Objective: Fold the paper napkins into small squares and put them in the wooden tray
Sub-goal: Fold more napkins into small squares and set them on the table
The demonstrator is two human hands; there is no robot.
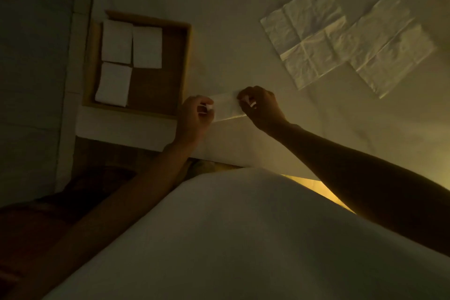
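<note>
In the head view, a partly folded napkin [227, 107] is held as a narrow strip near the front edge of the pale surface [243, 7], just right of the wooden tray [186, 61]. The left hand [194, 114] is closed in a pinch on the strip's left end, and the right hand [261, 107] is pinched on its right end; each grip is pressed together on the paper. The strip appears to be held at both ends so that it stays taut and its edges can be matched for the next fold, probably end to end into a square.

Three folded squares [117, 41] are laid flat inside the tray, two along the far side and one in the near left corner, touching edge to edge; the near right quarter is left bare, seemingly kept for the piece in hand. Two unfolded napkins [304, 34] are spread on the surface well to the right, overlapping at one corner and within reach of the right hand, so the task is judged to be somewhat past halfway.

The scene is dimly lit. The fingertips are hard to separate from the paper, and whether the strip rests on the surface or is lifted slightly cannot be told. The lower frame is filled by the person's pale garment [219, 238], which hides the surface's near edge.
</note>
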